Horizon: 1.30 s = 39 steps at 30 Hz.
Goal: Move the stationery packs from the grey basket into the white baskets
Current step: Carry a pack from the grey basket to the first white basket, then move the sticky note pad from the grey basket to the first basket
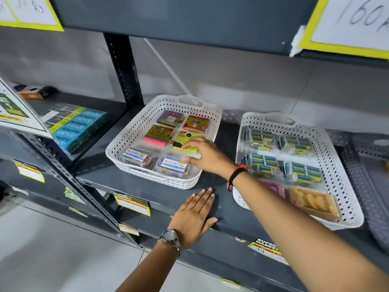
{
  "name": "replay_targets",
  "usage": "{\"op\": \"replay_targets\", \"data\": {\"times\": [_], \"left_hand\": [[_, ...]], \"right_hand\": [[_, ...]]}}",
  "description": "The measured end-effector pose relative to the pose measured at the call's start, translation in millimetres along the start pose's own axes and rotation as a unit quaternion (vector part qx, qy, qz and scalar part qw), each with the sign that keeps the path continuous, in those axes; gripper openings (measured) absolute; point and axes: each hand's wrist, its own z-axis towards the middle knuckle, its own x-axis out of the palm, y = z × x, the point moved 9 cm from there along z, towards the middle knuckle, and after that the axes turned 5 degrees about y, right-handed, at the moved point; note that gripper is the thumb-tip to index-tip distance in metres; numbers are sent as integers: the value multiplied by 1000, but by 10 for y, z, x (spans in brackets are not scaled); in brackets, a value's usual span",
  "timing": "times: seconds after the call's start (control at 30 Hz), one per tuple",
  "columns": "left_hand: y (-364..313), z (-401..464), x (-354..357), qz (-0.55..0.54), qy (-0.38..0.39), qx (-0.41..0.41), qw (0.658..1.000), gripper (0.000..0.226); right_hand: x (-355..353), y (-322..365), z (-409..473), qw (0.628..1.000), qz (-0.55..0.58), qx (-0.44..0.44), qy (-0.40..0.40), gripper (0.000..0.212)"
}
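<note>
The right hand (207, 155) reaches into the left white basket (126, 140), fingers closed lightly on a yellow-green pack (190, 150) at the basket's right side, its long edge running left to right. The left hand (194, 216) lies flat and open on the shelf (227, 211), holding nothing. 2 white baskets stand side by side; the right basket (336, 165) is near. The grey basket (370, 148) shows partly at far right.

Landmark: upright post (123, 70) of the dark shelf (160, 187). Left of post: stack of blue boxes (77, 128); further left, at the back, an orange-black item (33, 92), blurred. Yellow-bordered signs (347, 24) on the beam above the post, both sides. Price labels (132, 204) on shelf edge, below the post.
</note>
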Motion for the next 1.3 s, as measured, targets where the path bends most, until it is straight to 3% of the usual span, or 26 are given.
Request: {"op": "replay_targets", "data": {"times": [0.13, 0.27, 0.47, 0.57, 0.77, 1.1, 1.3], "left_hand": [[-82, -68, 11, 5, -36, 25, 999, 58], [-646, -39, 46, -7, 3, 81, 997, 67], [-1337, 72, 87, -21, -4, 189, 982, 64], [-1763, 238, 107, -4, -2, 233, 973, 67], [-2085, 457, 171, 42, 19, 229, 972, 74], [-2063, 461, 218, -18, 15, 192, 981, 59], [-2083, 458, 199, 9, 0, 207, 978, 69]], "right_hand": [[-617, -346, -381, 995, 3, 19, -98, 27], [-1459, -1160, -1269, 971, -41, 86, -221, 20], [-2149, -2237, -2380, 926, -85, 224, -293, 15], [-2322, -2883, -2983, 904, -125, 324, -248, 19], [-2221, -3694, -3697, 851, -64, 490, -179, 41], [-2191, -4316, -3594, 800, -10, 572, -180, 97], [-2249, -4390, -3539, 791, -43, 583, -181, 84]]}}
